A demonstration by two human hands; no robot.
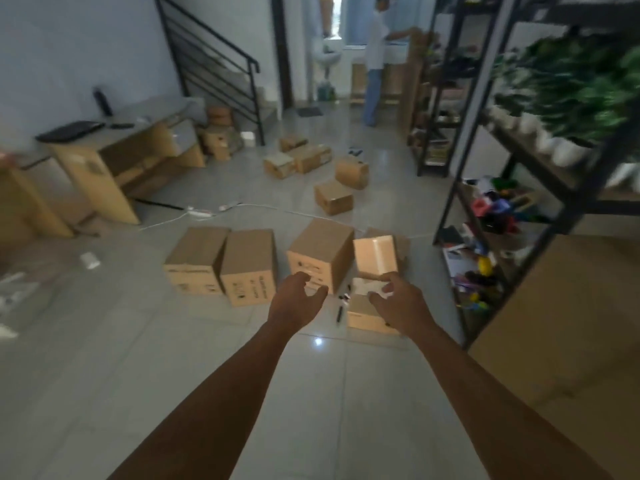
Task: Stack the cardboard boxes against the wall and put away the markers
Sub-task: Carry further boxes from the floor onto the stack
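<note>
Awaiting stacking: cardboard boxes [249, 265] scattered on floor [104, 341], 10 to 1 o'clock, none against wall. Markers [339, 313] loose beside open box [372, 306], 12 o'clock. Left hand [296, 299], right hand [398, 301]: grip wide, empty.

Dim, motion-blurred view; glare spot on floor [318, 341].

Both forearms are bare right up to the bottom edge of the view, with no sleeve or cuff showing anywhere along them. The left hand [294, 299] and the right hand [398, 299] are bare too: no gloves, no rings that I can make out, and no watch or band at either wrist.
</note>
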